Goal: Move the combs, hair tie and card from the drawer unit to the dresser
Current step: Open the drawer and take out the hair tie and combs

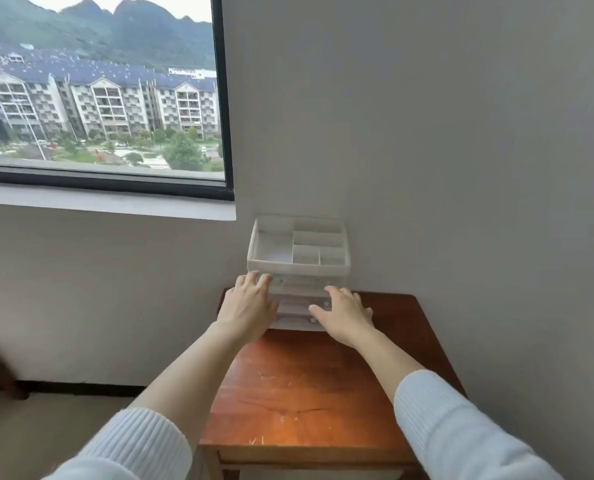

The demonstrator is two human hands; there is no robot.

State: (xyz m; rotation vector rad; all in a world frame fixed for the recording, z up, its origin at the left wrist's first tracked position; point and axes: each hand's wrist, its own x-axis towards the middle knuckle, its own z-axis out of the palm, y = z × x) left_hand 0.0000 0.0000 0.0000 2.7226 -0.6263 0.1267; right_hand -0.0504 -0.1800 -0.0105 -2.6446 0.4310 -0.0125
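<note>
1. The left hand (250,304) is resting with spread, loose fingers against the front left side of the drawer unit (299,271), fingertips touching the upper drawer front; it is holding nothing.
2. The right hand (344,311) is lying open on the front right of the drawer unit, thumb reaching across the lower drawer fronts; it too is gripping nothing, and whether any finger is hooking a drawer pull is not clear.
3. The drawer unit is standing at the back of the wooden dresser (299,386), pushed into the wall corner just below and right of the window (98,91).
4. Its open top tray is showing only bare compartments; the combs, hair tie and card are not showing, so they are probably lying inside the drawers.
5. The unit is looking like thin, light plastic, likely to slide when pulled, so one hand bracing its side while the other draws a drawer by its front edge seems wise.
</note>
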